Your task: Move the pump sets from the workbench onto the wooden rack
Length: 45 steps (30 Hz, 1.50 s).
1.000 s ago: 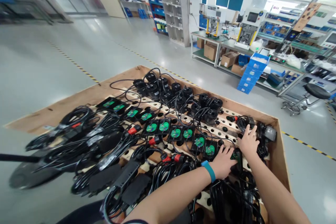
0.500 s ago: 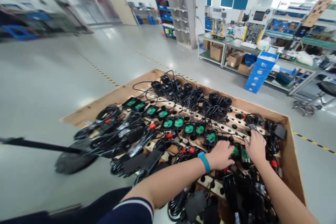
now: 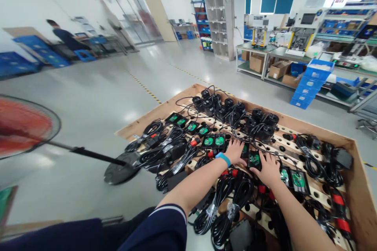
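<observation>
A wooden crate (image 3: 357,172) holds a perforated board with rows of black parts. My left hand (image 3: 235,152), a teal band at its wrist, lies with fingers spread over a black square case with a green insert. Beside it my right hand (image 3: 267,168) has its fingers apart, touching the edge of another black case with a green insert (image 3: 254,159). More such cases (image 3: 214,141) sit to the left, and a pair (image 3: 299,180) to the right of my right hand. Behind them stand black round parts (image 3: 232,108) with loose cables.
Coiled black cables (image 3: 226,196) lie at the crate's near side. A fan (image 3: 23,125) on a round base (image 3: 122,169) stands left. Stacked blue bins (image 3: 312,82) and workbenches (image 3: 269,53) are beyond. A person (image 3: 66,37) sits far left.
The view has swung left, bringing the fan and the seated person in. Both hands have moved left along the row of cases, and my right hand has left the cable coil at the right.
</observation>
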Motion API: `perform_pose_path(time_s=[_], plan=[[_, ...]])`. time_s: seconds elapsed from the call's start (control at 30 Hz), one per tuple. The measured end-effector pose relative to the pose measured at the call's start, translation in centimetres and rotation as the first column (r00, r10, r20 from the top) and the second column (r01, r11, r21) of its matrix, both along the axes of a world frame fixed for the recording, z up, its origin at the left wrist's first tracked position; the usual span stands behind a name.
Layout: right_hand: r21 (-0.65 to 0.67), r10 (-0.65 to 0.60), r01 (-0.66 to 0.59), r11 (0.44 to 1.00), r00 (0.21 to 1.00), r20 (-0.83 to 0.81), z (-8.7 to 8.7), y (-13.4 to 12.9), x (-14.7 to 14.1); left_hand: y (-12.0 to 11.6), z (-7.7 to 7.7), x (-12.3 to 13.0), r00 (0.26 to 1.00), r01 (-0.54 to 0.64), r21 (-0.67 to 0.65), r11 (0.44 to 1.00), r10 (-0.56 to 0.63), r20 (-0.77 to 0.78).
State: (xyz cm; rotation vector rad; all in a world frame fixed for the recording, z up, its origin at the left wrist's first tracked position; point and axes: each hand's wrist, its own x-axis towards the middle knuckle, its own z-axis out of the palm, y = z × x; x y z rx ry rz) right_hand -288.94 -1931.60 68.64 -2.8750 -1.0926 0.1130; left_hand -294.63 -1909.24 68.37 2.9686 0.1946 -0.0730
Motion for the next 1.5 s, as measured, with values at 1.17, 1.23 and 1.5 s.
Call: perform_pose_path(time_s=[1.17, 1.23, 1.5], plan=[[0.293, 0.220, -0.290, 0.911, 0.943, 0.251, -2.1, 6.0, -2.8, 21.8, 2.0, -6.7, 0.914, -0.314, 0.007, 0.949, 0.305, -0.269], [0.332, 0.292, -0.352, 0.875, 0.931, 0.219, -3.6, 8.5, -2.9, 21.7, 2.0, -6.7, 0.906, -0.322, 0.034, 0.946, 0.318, -0.280], [0.196, 0.319, -0.307, 0.931, 0.947, -0.030, 0.1, 17.7, -6.8, 21.7, 2.8, -9.3, 0.907, -0.360, 0.060, 0.931, 0.364, -0.209]])
